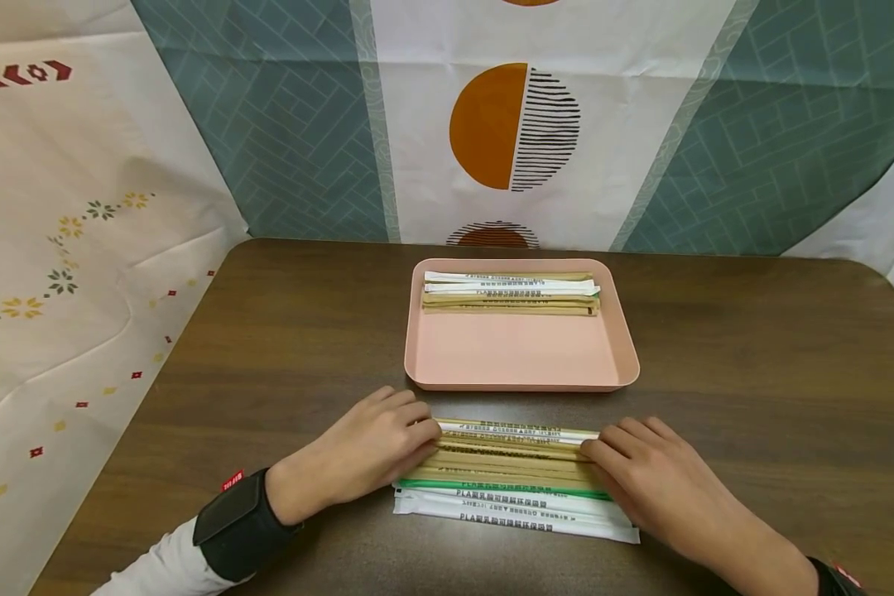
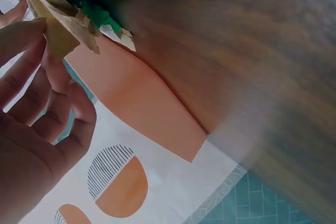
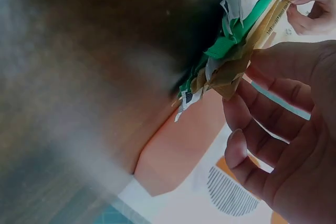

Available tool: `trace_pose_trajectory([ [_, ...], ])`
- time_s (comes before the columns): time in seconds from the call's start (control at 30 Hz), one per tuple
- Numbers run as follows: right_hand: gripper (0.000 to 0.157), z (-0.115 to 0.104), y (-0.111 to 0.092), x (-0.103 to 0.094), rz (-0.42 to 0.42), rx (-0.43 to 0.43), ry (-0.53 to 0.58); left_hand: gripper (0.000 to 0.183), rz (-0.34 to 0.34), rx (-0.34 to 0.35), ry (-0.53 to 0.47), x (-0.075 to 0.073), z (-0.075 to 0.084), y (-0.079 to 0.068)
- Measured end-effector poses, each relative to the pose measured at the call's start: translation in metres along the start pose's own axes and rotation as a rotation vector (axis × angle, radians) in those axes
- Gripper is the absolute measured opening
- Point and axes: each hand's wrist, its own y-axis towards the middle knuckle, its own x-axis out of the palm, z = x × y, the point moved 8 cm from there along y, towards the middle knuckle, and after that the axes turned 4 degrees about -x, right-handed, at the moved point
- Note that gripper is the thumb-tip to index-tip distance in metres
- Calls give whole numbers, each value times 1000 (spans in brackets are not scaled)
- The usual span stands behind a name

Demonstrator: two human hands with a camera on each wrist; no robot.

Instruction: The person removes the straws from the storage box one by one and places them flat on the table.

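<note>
Left hand (image 1: 376,447): here it is at the left end of the bundle, thumb and forefinger pinched together on a brown wrapper, the other fingers loosely bent beside it.

Right hand (image 1: 659,480): matching that grip at the right end, thumb and fingertip nipping the brown paper, remaining fingers curled loosely beneath; no gap at the pinch.

Bundle (image 1: 517,472): wrapped straws, side by side, running left to right between the two hands, just on the near side of the tray. A white one shows among brown towards the far edge, then a run of brown, a bright green strip, and white ones nearest, lying on the table.

Tray (image 1: 514,352): pink, rounded corners, sitting near the far edge of the table, well within the middle.

Tray straws (image 1: 510,291): a smaller batch, white and brown, lined up left to right in the far half of the tray.

Table (image 1: 290,323): dark wood grain, rounded far corners.

Wristband (image 1: 231,526): black with a red tag, on the left wrist, a white sleeve (image 1: 167,567) behind it.

Backdrop (image 1: 268,99): teal and white cloth beyond the table, orange half-circles down the middle.
</note>
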Motion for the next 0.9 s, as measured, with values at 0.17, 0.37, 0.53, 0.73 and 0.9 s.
trace_pose_trajectory([
  [0.17, 50, 0, -2, -2, 34, 18, 22, 7, 2, -6, -22, 0, 0, -1],
  [0.37, 45, 4, 1, -8, 97, 16, 37, 6, 9, -9, -33, -3, -3, 3],
  [0.53, 47, 13, 5, -13, 116, 12, 37, 7, 0, -31, -33, -6, -11, 10],
  [0.73, 52, 32, 13, -15, 108, 37, 51, 4, 1, -74, -31, -13, -24, 22],
  [0.9, 17, 56, 24, -17, 84, 71, 53, 4, -5, -112, -7, -21, -42, 38],
])
